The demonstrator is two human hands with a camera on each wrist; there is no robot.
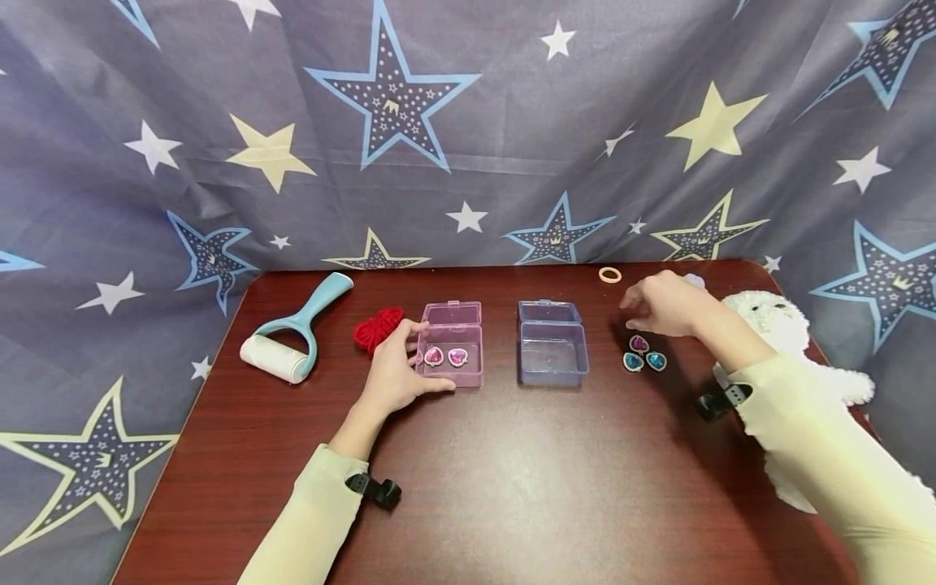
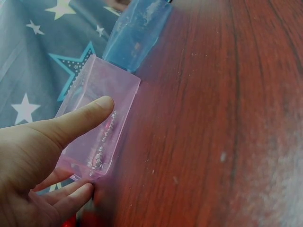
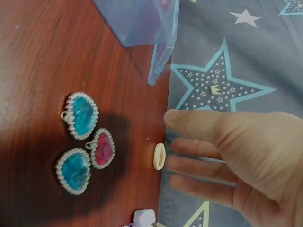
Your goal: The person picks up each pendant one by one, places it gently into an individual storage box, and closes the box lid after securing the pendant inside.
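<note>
My left hand [image 1: 395, 375] holds the pink clear plastic box [image 1: 473, 375] at its left side. The thumb lies along the front wall and the other fingers are at the left side and behind. Two pink heart-shaped gem pendants [image 1: 457, 357] with silvery beaded rims lie inside, and the lid stands tipped back. Over the right of the table hovers my right hand [image 1: 661, 302], fingers loosely extended and holding nothing. Just below it lie two blue gem pendants [image 3: 83, 116] and one pink gem pendant [image 3: 102, 148], close together on the wood.
Between the hands stands a blue clear box [image 1: 553, 354], lid back. A red yarn bundle [image 1: 378, 328] and a lint roller [image 1: 274, 357] are at left. Toward the back right are a beige ring [image 1: 610, 275], a pale purple item [image 1: 694, 280] and a white plush toy [image 1: 768, 321].
</note>
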